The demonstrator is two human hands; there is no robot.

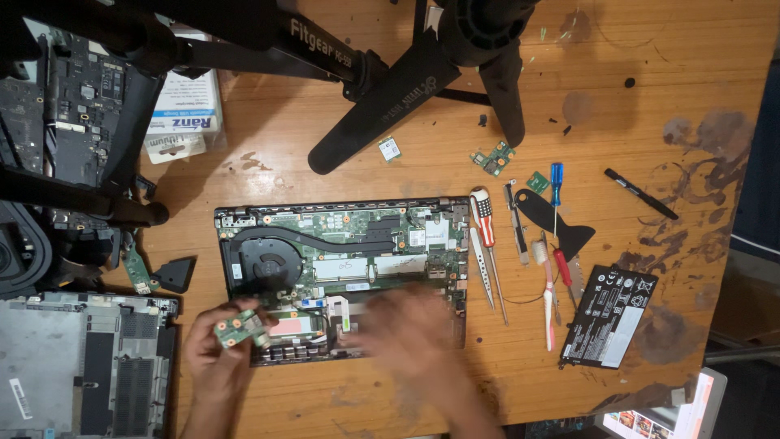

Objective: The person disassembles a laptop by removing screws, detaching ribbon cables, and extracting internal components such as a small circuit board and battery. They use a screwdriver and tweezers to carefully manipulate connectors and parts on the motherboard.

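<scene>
left hand (218, 345) pinching small green board (237, 327) at opened laptop (341, 276) front-left | right hand (402, 329) blurred, grip unreadable | risk: snagging ribbon cable

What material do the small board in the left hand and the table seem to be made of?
The small board in the left hand looks like green circuit-board laminate, slightly glossy, with tiny metallic parts and contacts on it. The table looks like wood: warm brown, with visible grain lines and plank seams, and a worn, dull finish with dark stains.
</scene>
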